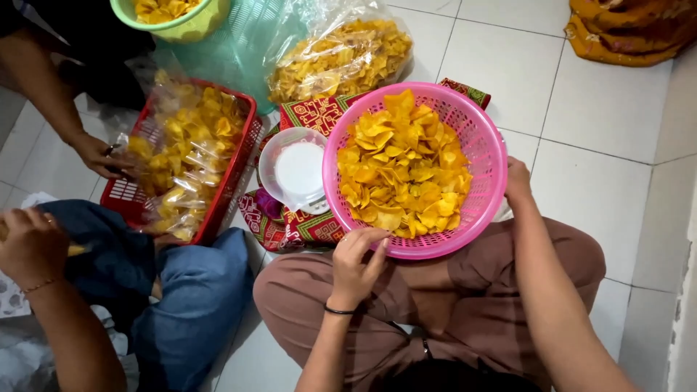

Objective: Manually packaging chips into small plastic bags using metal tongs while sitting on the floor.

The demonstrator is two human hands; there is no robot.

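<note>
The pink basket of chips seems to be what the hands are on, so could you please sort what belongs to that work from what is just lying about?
In hand:
pink basket
yellow chips
left hand on the near rim
right hand on the far rim

Lying about:
red basket of bagged chips
white bowl
green bowl
orange cloth

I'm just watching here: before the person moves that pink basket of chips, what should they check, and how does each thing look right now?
1. Left hand on the rim of the pink basket: ok, fingers curl over the near edge.
2. Right hand on the far side: ok, it touches the rim.
3. Basket steady: ok, it rests on the person's lap.
4. Chips below the rim: not ok, they heap above it.
5. White bowl out of the way: not ok, it sits right against the basket.
6. Firmness of either hold: cannot tell.
</note>
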